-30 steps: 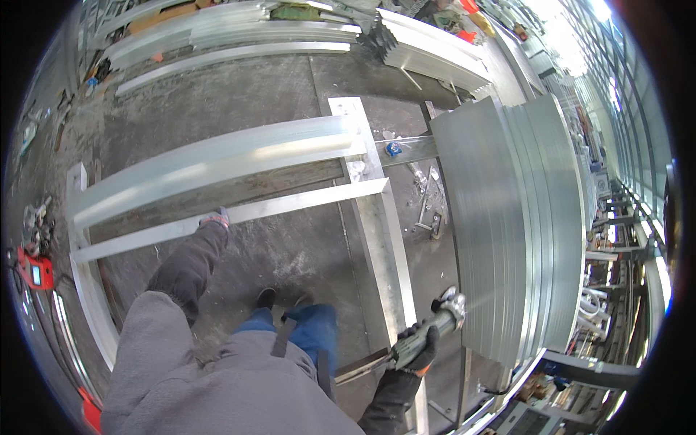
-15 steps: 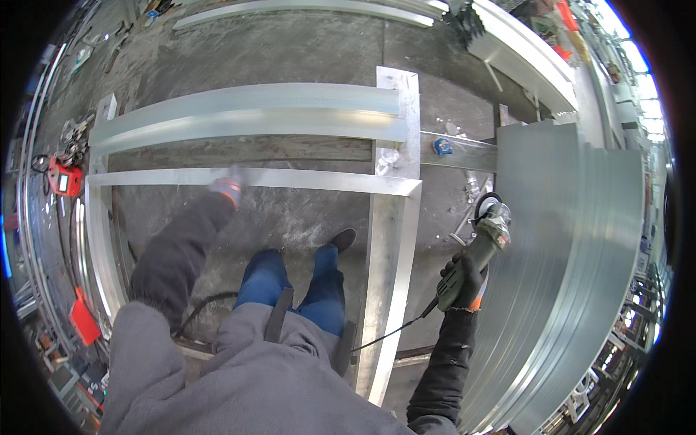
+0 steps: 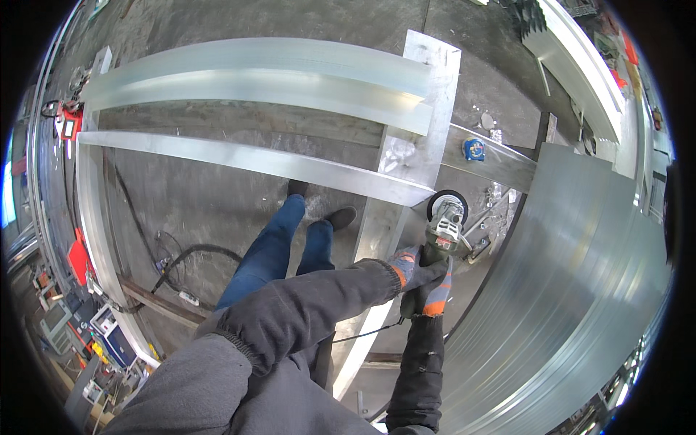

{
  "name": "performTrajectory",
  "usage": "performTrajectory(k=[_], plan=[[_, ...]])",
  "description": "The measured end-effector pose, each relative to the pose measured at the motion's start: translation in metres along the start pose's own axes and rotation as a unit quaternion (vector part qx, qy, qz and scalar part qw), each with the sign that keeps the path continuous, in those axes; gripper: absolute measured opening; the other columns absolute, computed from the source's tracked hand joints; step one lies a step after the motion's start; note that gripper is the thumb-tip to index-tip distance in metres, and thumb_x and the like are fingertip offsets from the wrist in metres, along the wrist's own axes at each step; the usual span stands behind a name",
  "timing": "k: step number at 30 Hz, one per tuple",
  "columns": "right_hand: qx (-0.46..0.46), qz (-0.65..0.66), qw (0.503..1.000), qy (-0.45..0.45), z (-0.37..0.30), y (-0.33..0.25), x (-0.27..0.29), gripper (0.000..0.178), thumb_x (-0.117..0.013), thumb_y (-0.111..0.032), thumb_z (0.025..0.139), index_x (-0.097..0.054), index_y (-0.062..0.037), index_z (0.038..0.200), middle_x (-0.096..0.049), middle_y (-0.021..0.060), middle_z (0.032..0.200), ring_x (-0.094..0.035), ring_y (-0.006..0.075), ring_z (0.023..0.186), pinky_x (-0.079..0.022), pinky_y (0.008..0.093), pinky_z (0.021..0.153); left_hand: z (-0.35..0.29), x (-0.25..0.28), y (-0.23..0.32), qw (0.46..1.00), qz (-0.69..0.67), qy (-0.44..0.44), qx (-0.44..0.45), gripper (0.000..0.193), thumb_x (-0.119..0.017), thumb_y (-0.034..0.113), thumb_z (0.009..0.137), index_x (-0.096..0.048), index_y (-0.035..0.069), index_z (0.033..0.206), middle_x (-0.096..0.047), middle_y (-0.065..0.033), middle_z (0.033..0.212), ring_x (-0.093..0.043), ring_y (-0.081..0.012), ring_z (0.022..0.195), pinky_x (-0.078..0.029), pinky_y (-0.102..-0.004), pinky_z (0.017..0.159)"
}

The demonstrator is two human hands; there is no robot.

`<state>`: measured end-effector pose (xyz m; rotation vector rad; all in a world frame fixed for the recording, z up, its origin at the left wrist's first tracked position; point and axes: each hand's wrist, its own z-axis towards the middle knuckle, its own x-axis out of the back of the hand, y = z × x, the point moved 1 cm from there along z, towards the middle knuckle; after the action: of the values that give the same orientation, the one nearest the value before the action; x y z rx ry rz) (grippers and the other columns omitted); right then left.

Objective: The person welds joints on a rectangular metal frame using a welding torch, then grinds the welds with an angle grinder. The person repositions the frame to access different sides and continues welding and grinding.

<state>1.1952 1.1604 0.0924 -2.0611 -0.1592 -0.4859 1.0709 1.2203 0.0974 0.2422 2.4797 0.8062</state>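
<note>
An angle grinder (image 3: 444, 233) is held in both my gloved hands at right of centre. My left hand (image 3: 412, 271) closes on the grinder's body from the left. Behind and beside it, my right hand (image 3: 433, 291) wraps the rear of the body; their fingers partly cover each other. The dark-rimmed disc (image 3: 447, 197) is beside the right end of a long silvery metal bar (image 3: 246, 156); whether they touch I cannot tell. That bar lies across a metal beam (image 3: 382, 228). A thin cord (image 3: 370, 333) trails left from the grinder.
Wide metal profiles (image 3: 254, 80) lie beyond the bar. A blue tape measure (image 3: 473, 150) rests on a crosspiece at right. Stacked long metal sheets or profiles (image 3: 573, 275) fill the right side. A red machine (image 3: 70, 125) stands far left, and a hose (image 3: 196, 250) loops across the floor.
My left hand has come from the bar at left over to the grinder and taken hold of it. The grinder has moved left to the bar's end. The view has shifted.
</note>
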Motion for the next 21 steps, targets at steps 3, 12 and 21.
performTrajectory(k=[3, 12, 21], plan=[[-0.037, 0.025, 0.999, 0.003, -0.005, 0.000, 0.002, 0.048, -0.074, -0.025, 0.085, -0.053, -0.0049, 0.124, -0.068, 0.0114, 0.106, -0.065, 0.0232, 0.097, -0.053, 0.0402, 0.083, 0.000, -0.001, -0.013, 1.000, -0.005, 0.017, -0.005, 0.061, -0.080, 0.033, 0.086, -0.058, 0.004, 0.134, -0.067, -0.0133, 0.127, -0.062, -0.0203, 0.118, -0.049, -0.0352, 0.103], [-0.053, 0.018, 0.998, -0.005, -0.022, -0.044, -0.014, 0.057, -0.077, -0.022, 0.080, -0.051, -0.0040, 0.128, -0.068, 0.0122, 0.102, -0.065, 0.0209, 0.099, -0.053, 0.0387, 0.087, -0.020, 0.004, -0.024, 0.998, -0.009, 0.022, -0.050, 0.059, -0.078, 0.019, 0.089, -0.050, 0.007, 0.140, -0.064, -0.0087, 0.127, -0.060, -0.0175, 0.117, -0.050, -0.0336, 0.102], [-0.040, -0.157, 0.986, -0.027, -0.026, -0.049, -0.009, 0.060, -0.077, -0.019, 0.081, -0.048, -0.0015, 0.130, -0.067, 0.0123, 0.110, -0.064, 0.0202, 0.102, -0.053, 0.0365, 0.090, -0.033, 0.011, -0.004, 0.998, -0.041, -0.002, -0.052, 0.061, -0.077, 0.037, 0.087, -0.057, 0.005, 0.135, -0.068, -0.0145, 0.124, -0.064, -0.0240, 0.116, -0.051, -0.0396, 0.101]])
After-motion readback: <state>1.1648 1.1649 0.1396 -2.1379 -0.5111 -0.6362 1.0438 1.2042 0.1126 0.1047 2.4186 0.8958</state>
